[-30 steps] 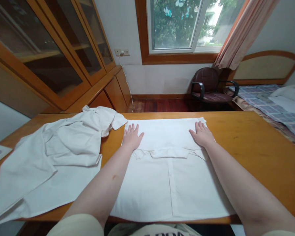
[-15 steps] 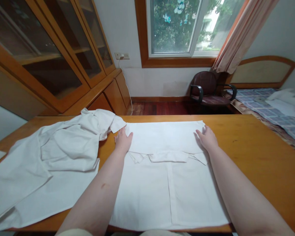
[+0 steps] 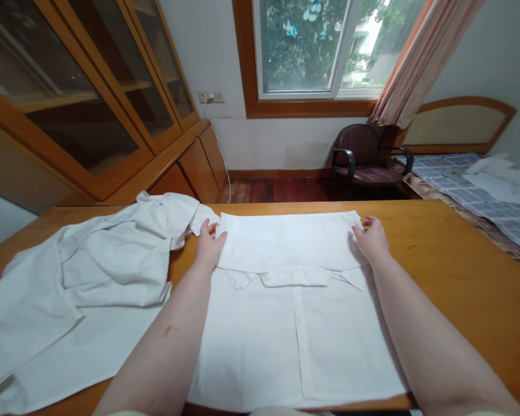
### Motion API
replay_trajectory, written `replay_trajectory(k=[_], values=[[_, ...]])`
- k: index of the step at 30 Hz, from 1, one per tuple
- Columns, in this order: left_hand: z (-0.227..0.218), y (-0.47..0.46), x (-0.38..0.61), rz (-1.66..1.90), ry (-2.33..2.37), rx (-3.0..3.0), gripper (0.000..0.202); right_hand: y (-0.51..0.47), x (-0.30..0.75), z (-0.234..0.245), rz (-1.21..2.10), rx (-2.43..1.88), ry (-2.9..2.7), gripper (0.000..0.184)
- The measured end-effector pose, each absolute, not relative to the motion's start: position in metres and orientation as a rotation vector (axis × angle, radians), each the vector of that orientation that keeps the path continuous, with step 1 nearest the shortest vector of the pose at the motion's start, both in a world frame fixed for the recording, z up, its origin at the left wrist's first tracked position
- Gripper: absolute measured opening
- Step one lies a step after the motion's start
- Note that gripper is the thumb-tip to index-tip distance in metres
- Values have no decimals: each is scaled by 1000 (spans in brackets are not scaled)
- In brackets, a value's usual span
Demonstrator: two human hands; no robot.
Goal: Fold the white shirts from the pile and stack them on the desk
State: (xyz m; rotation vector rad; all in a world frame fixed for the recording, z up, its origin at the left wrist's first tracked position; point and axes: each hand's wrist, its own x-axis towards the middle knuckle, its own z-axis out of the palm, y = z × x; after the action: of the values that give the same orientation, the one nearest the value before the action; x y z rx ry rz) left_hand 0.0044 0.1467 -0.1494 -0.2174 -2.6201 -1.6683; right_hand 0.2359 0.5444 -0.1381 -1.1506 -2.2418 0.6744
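A white garment (image 3: pixel 251 335) lies flat in front of me, its upper part folded down into a straight-edged band (image 3: pixel 286 240). Below the band, a collar-like strip sticks out, with small creased folds on both sides and a vertical placket running toward me. My left hand (image 3: pixel 210 247) is at the band's left edge, thumb on the cloth and fingers spread apart. At the right edge is my right hand (image 3: pixel 372 238), its thumb by the cloth and its fingers apart, curled slightly outside the edge. Neither hand visibly pinches the fabric.
Another white garment (image 3: pixel 112 260) lies loosely heaped on the left of the wooden table (image 3: pixel 450 277). Beyond the table stand a glass-door cabinet (image 3: pixel 156 138), a dark armchair (image 3: pixel 359 153) and a bed (image 3: pixel 472 179) with white cloth on it.
Both hands have moved slightly outward from the folded band, and their fingers are spread more. The view has shifted a little; the folded garment keeps its shape.
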Motion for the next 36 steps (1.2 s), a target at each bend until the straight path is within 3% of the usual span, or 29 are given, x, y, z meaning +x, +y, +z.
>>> replay_trajectory(k=[7, 12, 14, 19, 30, 36], values=[[-136, 147, 9, -1512, -2765, -241, 82, 550, 236, -132, 849, -1348, -2154, 68], [-132, 149, 14, -1387, -2861, -415, 41, 545, 237, -126, 1017, -1338, -2242, 45], [-134, 148, 14, -1322, -2914, -451, 34, 541, 238, -124, 1105, -1342, -2180, 40], [-143, 146, 8, -1275, -2875, -492, 34, 537, 242, -124, 1231, -1273, -2067, 38], [-147, 155, -7, -1008, -2904, -418, 38, 546, 239, -130, 1070, -1250, -2092, 34], [-143, 168, -21, -1006, -2933, -362, 33, 562, 225, -130, 1187, -1253, -1995, 36]])
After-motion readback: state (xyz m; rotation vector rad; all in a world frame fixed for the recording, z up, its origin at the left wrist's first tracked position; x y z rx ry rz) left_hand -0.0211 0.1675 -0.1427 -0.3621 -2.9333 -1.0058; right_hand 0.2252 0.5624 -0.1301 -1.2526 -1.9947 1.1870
